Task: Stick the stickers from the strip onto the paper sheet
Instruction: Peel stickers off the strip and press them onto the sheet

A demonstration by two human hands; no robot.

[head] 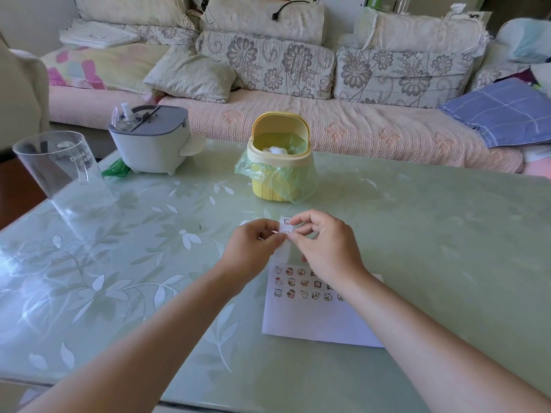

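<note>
Left grip (253,245): pinches the sticker strip (285,225) low down
Right grip (325,242): fingertips pinch the same strip (held above the surface (417,234))
Paper sheet (313,320): flat on it, bearing three sticker rows

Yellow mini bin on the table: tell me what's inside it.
A pale green bag lines the yellow mini bin; one white object lies inside. The bin's wall hides anything deeper.
</note>
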